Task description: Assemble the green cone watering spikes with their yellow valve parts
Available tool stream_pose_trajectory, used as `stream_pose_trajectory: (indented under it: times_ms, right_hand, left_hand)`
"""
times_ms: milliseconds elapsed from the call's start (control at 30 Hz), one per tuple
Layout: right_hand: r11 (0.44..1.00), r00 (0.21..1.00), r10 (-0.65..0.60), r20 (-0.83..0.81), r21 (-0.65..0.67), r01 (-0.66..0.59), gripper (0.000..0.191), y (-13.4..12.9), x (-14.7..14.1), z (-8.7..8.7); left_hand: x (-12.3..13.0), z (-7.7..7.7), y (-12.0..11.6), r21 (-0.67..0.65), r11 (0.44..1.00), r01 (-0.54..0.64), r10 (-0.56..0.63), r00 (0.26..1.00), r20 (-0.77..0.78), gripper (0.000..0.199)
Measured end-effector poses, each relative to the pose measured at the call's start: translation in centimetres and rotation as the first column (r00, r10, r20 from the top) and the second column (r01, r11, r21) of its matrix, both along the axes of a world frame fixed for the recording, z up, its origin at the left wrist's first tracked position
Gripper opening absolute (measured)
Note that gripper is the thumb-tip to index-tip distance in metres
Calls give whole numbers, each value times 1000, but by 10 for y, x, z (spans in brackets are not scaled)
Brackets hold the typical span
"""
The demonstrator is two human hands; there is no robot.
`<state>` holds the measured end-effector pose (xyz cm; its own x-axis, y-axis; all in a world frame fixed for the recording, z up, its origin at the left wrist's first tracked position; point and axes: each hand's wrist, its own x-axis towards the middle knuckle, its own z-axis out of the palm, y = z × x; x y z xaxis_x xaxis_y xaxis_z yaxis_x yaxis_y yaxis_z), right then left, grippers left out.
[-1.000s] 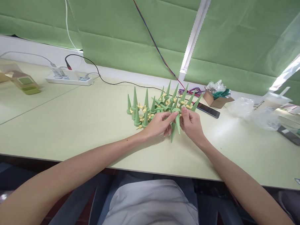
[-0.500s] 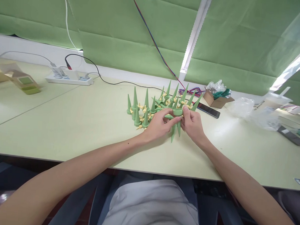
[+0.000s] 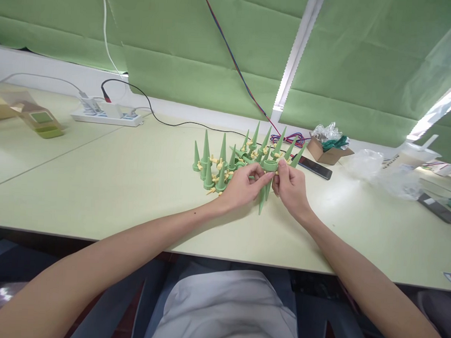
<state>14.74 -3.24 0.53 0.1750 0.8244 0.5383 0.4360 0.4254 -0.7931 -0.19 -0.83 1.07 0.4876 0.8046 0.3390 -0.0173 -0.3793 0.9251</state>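
Green cone (image 3: pixel 271 165): held point down between both hands, over the near edge of the cluster, its round base facing up.
Left hand (image 3: pixel 243 185): gripping the cone from the left, thumb and fingers bent against it.
Right hand (image 3: pixel 291 186): closed on the cone's right edge, thumb uppermost; whether it also pinches a yellow piece is too small to tell.
Other cones (image 3: pixel 223 151): clustered just behind the hands, most upright, some lying over.
Yellow pieces (image 3: pixel 220 165): small, scattered among the cones.
Table (image 3: pixel 98 183): pale, under everything.
Phone (image 3: pixel 312 168): flat, right of the cluster.
Cardboard box (image 3: pixel 326 156): behind the phone, with clear plastic (image 3: pixel 326 131) on top.
Power strip (image 3: pixel 106 117): far left, plugs in it.
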Motion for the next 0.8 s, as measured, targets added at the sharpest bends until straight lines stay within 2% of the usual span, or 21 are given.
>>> stream_pose_trajectory:
  times_ms: [333,567,800]
  right_hand:
    - [999,999,-15,38,29,14,60,1,0,1]
    - [999,998,-17,61,51,14,58,1,3,1]
    - [1000,995,15,95,25,-17,55,2,6,3]
  left_hand:
    - [0,-3,5,-67,992,109,-112,993,-38,58]
    - [0,-4,6,-224,948,228,-224,974,41,49]
    - [2,-6,5,-326,905,273,-238,961,142,44]
